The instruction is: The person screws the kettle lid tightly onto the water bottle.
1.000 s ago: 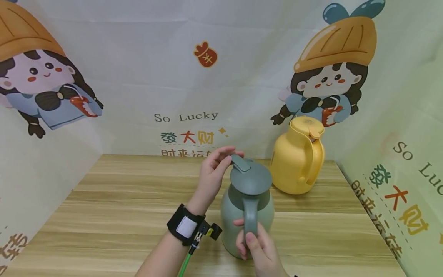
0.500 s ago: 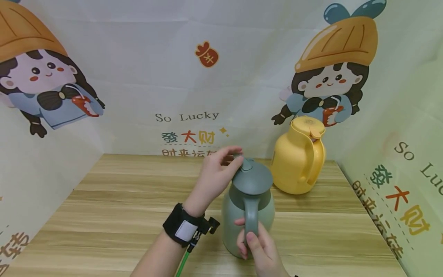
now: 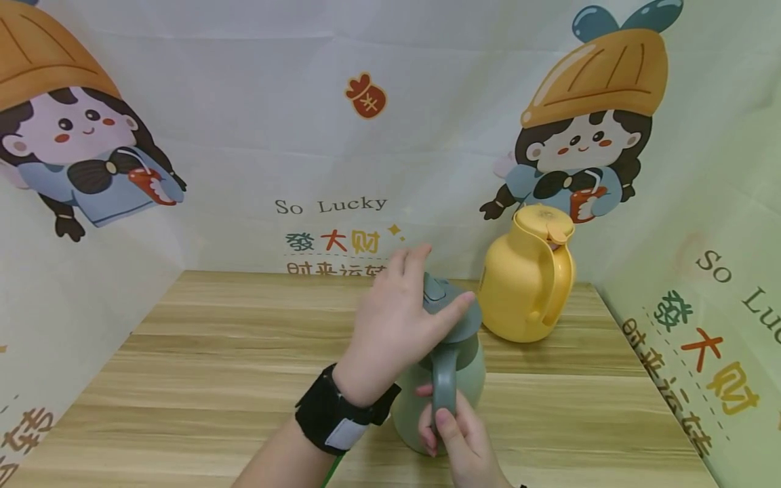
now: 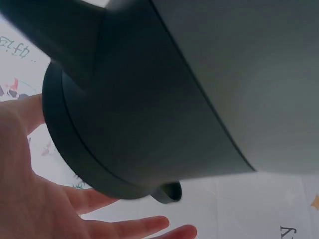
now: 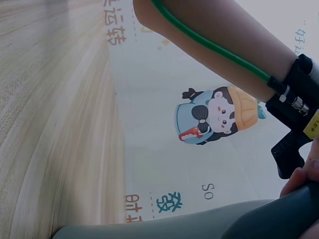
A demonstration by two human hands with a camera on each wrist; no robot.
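A grey-green thermos jug [image 3: 472, 366] stands upright on the wooden table, its handle [image 3: 444, 379] turned toward me. My right hand [image 3: 460, 434] grips that handle low down, thumb along its near side. Over the jug's round lid [image 3: 471, 325] my left hand [image 3: 393, 322] is spread, fingers straight and thumb reaching across. In the left wrist view, the fingers [image 4: 124, 228] extend past the rim of the lid, and the thumb side meets its edge. The right wrist view shows only part of the jug [image 5: 149, 226] along the bottom.
Behind and to the right stands a yellow thermos jug [image 3: 512, 291] with its own handle. The wooden table [image 3: 213, 366] ends at a printed cloth backdrop [image 3: 244, 135] at the back and sides. A green cable [image 5: 214, 47] runs along the left forearm.
My left hand has left the small tab on top of the lid, spread its fingers and swung its thumb right across the lid. The right hand has stayed on the handle.
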